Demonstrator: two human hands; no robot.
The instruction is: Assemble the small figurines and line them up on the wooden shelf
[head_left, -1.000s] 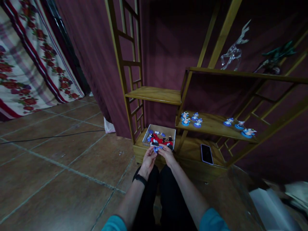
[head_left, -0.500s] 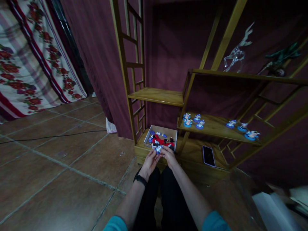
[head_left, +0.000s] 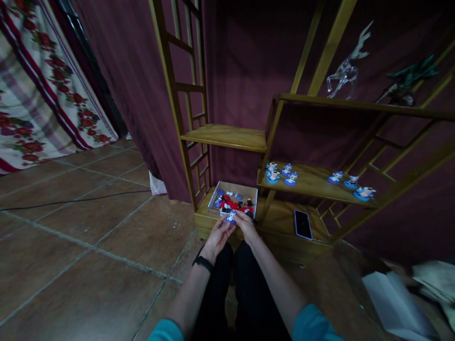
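1 head-worn view, forward and down

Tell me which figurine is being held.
The purple-and-white figurine, between the fingertips of the left hand and right hand; the seven figurines on the shelf stand untouched.

Open air is lying above the white box [head_left: 246,192] up to the small shelf [head_left: 227,135], while to the box's right a wooden leg [head_left: 268,205] is standing between it and the phone [head_left: 303,225], and higher on that side two clusters of figurines [head_left: 290,179] are flanking a free stretch of the longer shelf [head_left: 311,181].
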